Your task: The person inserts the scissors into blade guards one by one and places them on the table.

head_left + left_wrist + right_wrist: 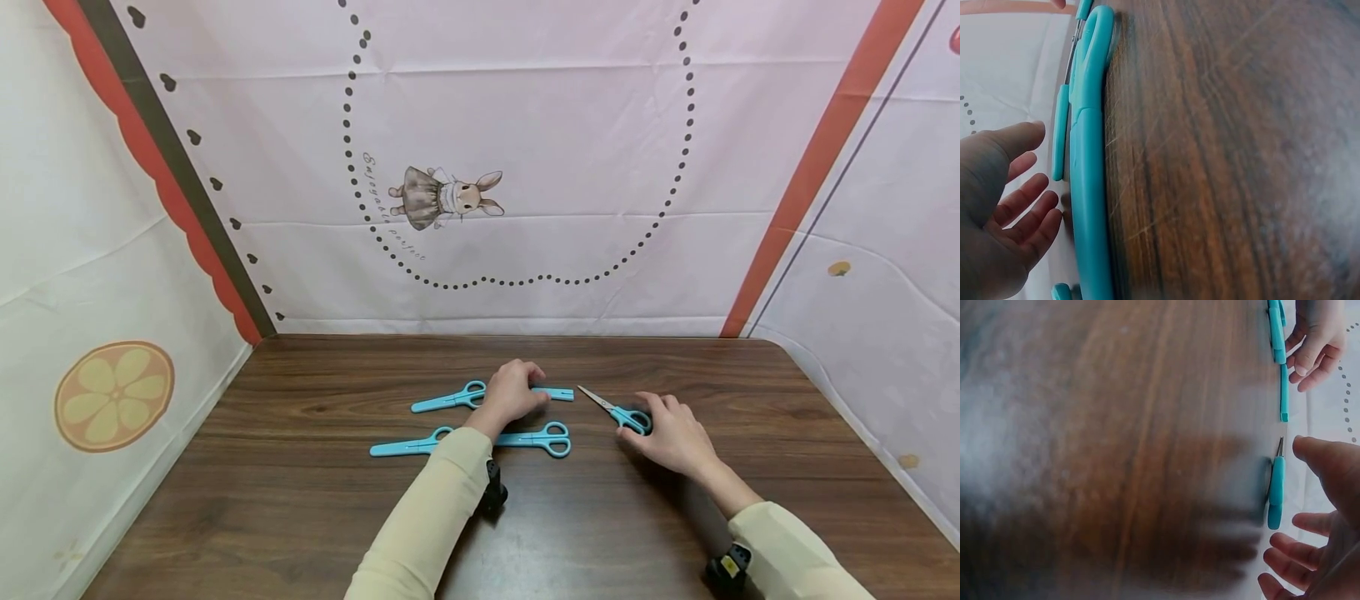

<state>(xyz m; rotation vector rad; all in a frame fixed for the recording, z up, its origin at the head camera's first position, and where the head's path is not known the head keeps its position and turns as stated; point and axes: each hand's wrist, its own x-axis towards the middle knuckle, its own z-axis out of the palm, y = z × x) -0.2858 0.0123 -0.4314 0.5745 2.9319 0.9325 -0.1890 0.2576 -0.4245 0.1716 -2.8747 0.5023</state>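
Note:
A pair of blue-handled scissors (621, 413) lies with bare blades at the right of the row, tips pointing to the far left. My right hand (673, 433) is beside its handles, thumb and fingers spread and relaxed; in the right wrist view the palm faces the scissors handle (1277, 494). Left of the blade tips lies a loose blue blade cover (558, 393). My left hand (514, 392) hovers over the cover's left end, partly hiding it. The left wrist view shows the left fingers (1035, 215) loosely bent beside the cover (1060, 134), holding nothing.
Sheathed blue scissors (450, 400) lie left of my left hand. Nearer me are two more sheathed pairs, one left (405, 447) and one right (536, 439), partly behind the left forearm. The brown wooden table (600, 533) ends at a printed cloth backdrop (570, 167).

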